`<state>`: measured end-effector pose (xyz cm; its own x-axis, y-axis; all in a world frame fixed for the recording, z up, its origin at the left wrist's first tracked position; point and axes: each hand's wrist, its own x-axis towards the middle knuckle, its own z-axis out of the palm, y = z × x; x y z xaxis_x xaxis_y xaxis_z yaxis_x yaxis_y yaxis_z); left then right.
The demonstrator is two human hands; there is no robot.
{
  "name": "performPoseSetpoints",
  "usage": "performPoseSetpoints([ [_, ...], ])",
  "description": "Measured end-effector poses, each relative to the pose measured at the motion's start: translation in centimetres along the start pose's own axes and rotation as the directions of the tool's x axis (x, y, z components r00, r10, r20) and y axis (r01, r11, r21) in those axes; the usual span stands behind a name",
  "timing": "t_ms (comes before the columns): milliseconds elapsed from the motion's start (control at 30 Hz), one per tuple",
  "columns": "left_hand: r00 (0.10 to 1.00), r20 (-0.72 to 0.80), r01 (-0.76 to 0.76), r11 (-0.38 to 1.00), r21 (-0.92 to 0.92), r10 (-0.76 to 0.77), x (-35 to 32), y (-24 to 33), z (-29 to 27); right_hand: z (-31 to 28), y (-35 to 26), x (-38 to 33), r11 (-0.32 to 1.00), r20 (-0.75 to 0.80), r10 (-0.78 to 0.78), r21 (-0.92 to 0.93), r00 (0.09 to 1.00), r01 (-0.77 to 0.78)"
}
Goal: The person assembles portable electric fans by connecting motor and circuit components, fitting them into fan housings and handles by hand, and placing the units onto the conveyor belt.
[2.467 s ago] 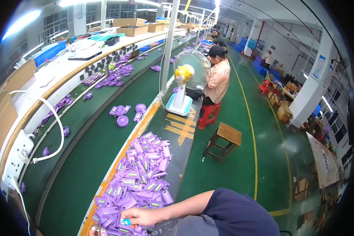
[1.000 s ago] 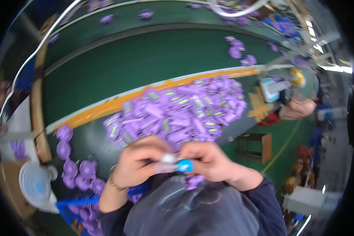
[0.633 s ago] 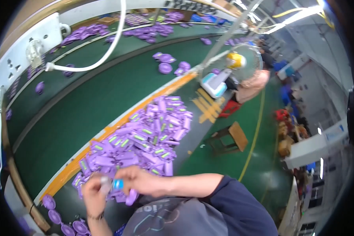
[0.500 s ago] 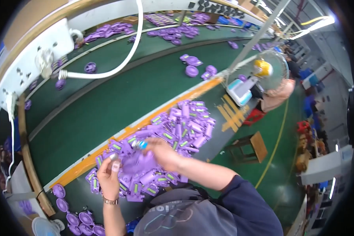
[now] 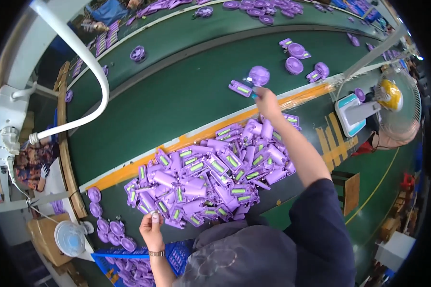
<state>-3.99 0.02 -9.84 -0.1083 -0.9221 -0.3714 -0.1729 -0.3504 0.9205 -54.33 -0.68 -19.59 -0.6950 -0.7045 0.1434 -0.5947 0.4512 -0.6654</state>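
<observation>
The purple fan body (image 5: 240,88) lies flat on the green conveyor belt (image 5: 177,95), far from me and just beyond the orange edge strip (image 5: 210,131). Its long axis runs left to right, tilted a little toward the near right, with the green panel facing up. Just beside it on the far right sits a round purple fan head (image 5: 259,75).

I judge it a light, stiff plastic shell, smooth enough to slide, so I would pinch it across the narrow sides near the middle.

My right hand (image 5: 264,99) is stretched out over the belt, its fingertips at the right end of that body; I cannot tell whether they are closed on anything, though something small and blue shows at them.

My left hand (image 5: 152,228) hangs near me with fingers loosely curled and nothing in it, at the near edge of the heap of purple bodies (image 5: 210,174). Below it is a blue crate (image 5: 129,263) of fan grilles.

A desk fan (image 5: 390,95) stands at the right.
</observation>
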Motion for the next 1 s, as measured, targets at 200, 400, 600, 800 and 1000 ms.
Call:
performPoseSetpoints([
  [200, 0.997, 0.079, -0.011, 0.975, 0.222, -0.007, 1.4, -2.0, 1.0, 1.3, -3.2, -9.0, 0.99, 0.421, -0.033, -0.108, 0.906, 0.086],
  [400, 0.964, 0.259, -0.155, 0.919, 0.362, 0.061, 0.6, -1.4, -0.3, 5.1, -5.6, -10.8, 0.866, 0.317, -0.356, -0.24, 0.879, 0.438],
  [600, 0.978, 0.206, -0.122, 0.876, 0.467, 0.027, 3.8, -7.5, -9.3, 6.5, -4.4, -10.6, 0.783, 0.53, -0.254, -0.378, 0.809, 0.493],
  [800, 0.947, -0.23, -0.098, 0.885, 0.456, 0.223, 8.4, -11.8, -22.4, 5.2, 0.0, -10.9, 0.983, 0.127, -0.184, 0.038, 0.975, 0.181],
  [1000, 0.888, -0.37, 0.078, 0.703, 0.707, 0.274, 12.4, -11.5, -33.0, 0.9, -14.6, -14.5, 0.884, 0.065, -0.074, 0.467, 0.995, 0.035],
])
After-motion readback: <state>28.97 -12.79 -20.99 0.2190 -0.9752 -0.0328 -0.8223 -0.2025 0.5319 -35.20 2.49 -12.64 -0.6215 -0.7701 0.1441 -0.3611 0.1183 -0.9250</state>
